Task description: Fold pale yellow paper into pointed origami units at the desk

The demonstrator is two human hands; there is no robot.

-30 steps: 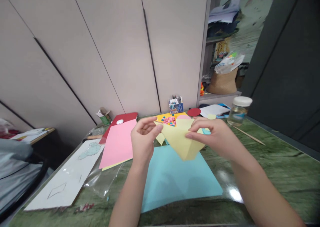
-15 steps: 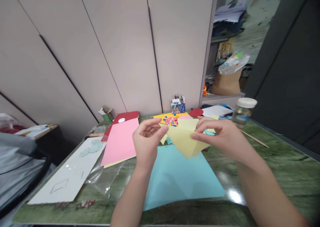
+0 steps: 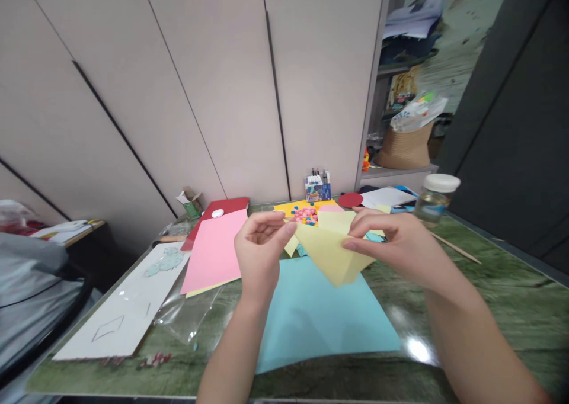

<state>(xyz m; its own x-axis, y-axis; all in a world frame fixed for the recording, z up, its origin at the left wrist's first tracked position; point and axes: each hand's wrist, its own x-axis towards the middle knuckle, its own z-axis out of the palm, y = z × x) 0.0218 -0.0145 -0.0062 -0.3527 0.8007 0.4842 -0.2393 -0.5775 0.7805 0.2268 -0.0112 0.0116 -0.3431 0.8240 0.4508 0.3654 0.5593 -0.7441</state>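
Note:
A yellow sheet of paper (image 3: 333,256), folded to a point at its lower edge, is held up between both hands. My left hand (image 3: 262,247) pinches its left corner between thumb and forefinger, the other fingers curled. With thumb and fingers, my right hand (image 3: 384,235) grips the paper's upper right part. Below them a light blue sheet (image 3: 324,321) lies flat on the green marbled table. Behind the hands, pink and blue beads or small balls (image 3: 306,215) lie on an orange-yellow sheet (image 3: 284,207), near small yellow and blue paper pieces.
To the left lie a pink sheet (image 3: 213,256), a red folder or sheet (image 3: 231,204), clear plastic (image 3: 186,318) and a white board with drawings (image 3: 115,309). A white-lidded jar (image 3: 438,199) and a wooden stick (image 3: 457,248) are at right. A pen box (image 3: 317,188) stands behind.
The yellow paper's lower point has dipped slightly and shifted a little to the right. Both hands keep their grips and have barely moved; the view has shifted slightly.

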